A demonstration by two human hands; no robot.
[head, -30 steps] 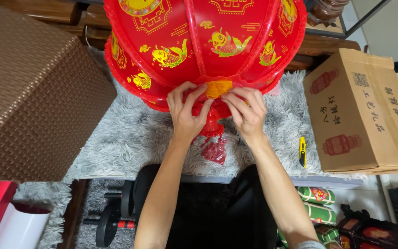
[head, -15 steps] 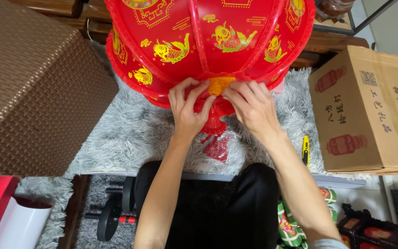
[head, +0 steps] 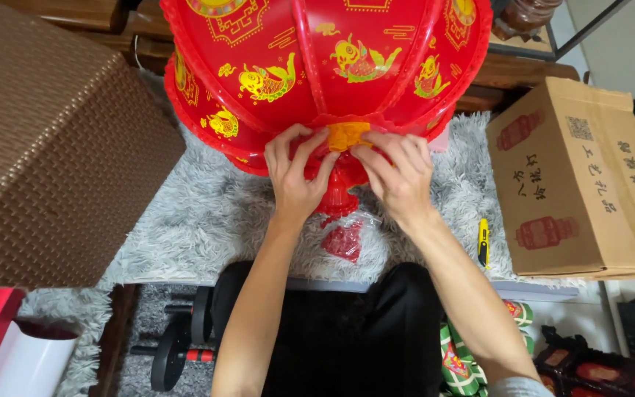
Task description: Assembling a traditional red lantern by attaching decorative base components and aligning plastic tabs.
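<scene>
A large red lantern (head: 317, 66) with gold fish designs fills the top middle of the view, over a grey shaggy rug (head: 192, 220). My left hand (head: 295, 176) and my right hand (head: 398, 176) both grip its lower red rim, fingertips on either side of an orange-yellow piece (head: 347, 134) at the bottom hub. A small clear bag with red contents (head: 343, 239) lies on the rug just below my hands.
A brown woven box (head: 45, 147) stands at the left. A cardboard carton (head: 582, 176) sits at the right, with a yellow utility knife (head: 483, 241) beside it. A dumbbell (head: 178, 345) and a white and red tube (head: 16, 360) lie lower left; colourful packages (head: 479, 353) lower right.
My hands have stayed on the lantern's bottom rim. The right hand's fingers have shifted slightly closer to the orange piece; the view has drifted a little.
</scene>
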